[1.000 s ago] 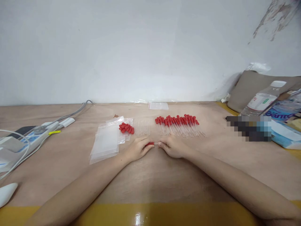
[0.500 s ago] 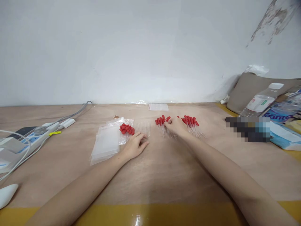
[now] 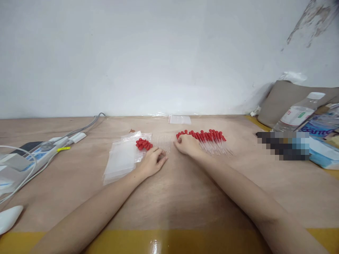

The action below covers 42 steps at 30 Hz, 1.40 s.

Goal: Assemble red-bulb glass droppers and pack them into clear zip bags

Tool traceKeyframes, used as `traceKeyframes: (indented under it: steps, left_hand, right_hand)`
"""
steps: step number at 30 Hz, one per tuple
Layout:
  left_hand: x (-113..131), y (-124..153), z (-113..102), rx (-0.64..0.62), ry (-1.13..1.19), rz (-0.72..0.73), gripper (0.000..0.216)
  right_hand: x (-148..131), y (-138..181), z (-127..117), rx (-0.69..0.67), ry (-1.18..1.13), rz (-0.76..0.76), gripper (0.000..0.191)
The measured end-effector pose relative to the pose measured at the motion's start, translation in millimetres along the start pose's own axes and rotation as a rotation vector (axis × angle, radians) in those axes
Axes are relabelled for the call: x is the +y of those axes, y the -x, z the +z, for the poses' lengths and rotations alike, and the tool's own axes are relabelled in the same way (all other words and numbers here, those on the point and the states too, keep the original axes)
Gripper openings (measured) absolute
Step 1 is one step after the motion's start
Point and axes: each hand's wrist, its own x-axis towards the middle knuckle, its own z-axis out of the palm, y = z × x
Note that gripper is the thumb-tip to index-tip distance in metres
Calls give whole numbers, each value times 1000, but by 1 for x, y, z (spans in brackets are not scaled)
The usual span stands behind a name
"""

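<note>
My left hand (image 3: 153, 162) rests on the table, loosely curled with the thumb apart, just below a small pile of red rubber bulbs (image 3: 143, 144). Close by its fingertips lies a row of thin clear tubes (image 3: 163, 143). My right hand (image 3: 186, 144) is closed, fingertips together, at the left end of a row of droppers (image 3: 209, 137) with red bulbs and clear stems. It covers some of their stems. Whatever is between its fingertips, if anything, cannot be made out.
Clear plastic bags (image 3: 120, 158) lie left of the bulbs, and a small zip bag (image 3: 180, 120) by the wall. A power strip (image 3: 43, 153) with cables is at left, above a white object (image 3: 10, 218). At right are a plastic bottle (image 3: 298, 114), a grey-brown bin (image 3: 275, 102) and a blue pack (image 3: 324, 151).
My right hand has moved left from the middle of the dropper row to its left end, uncovering droppers there. My left hand has stayed in place. The view has shifted slightly.
</note>
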Motion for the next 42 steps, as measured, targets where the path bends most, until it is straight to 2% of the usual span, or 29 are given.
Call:
traceKeyframes:
  steps: [5, 8, 13, 20, 28, 31, 34, 36, 39, 42]
  left_hand:
    - [-20, -11, -28, 174, -430, -58, 18]
    - [-30, -13, -36, 132, -509, -49, 16]
    - [-34, -12, -33, 34, -555, -8, 19]
    - [-34, -10, -29, 34, -552, 3, 21]
    - [-23, -8, -22, 145, -516, -87, 25]
    - [-9, -7, -22, 163, -422, -44, 21]
    - [8, -3, -18, 75, -263, 66, 17]
    - [18, 1, -13, -16, -194, 127, 15]
    - [25, 6, -5, -88, -153, 144, 21]
    - [27, 7, 2, -73, -142, 119, 30]
  right_hand:
    - [-22, -7, 13, -114, -52, 36, 30]
    - [-29, -12, 16, -142, -60, 58, 31]
    - [-37, -17, 15, -187, -74, 83, 32]
    - [-36, -20, 19, -206, -119, 73, 31]
    - [1, -1, 5, -173, -234, -70, 23]
    - [23, 16, -2, -90, -341, -221, 19]
    - [44, 32, -6, -11, -430, -446, 16]
    - [54, 40, -6, 49, -409, -538, 19]
    - [63, 49, -1, 101, -368, -616, 25]
    - [64, 54, 6, 106, -360, -618, 25]
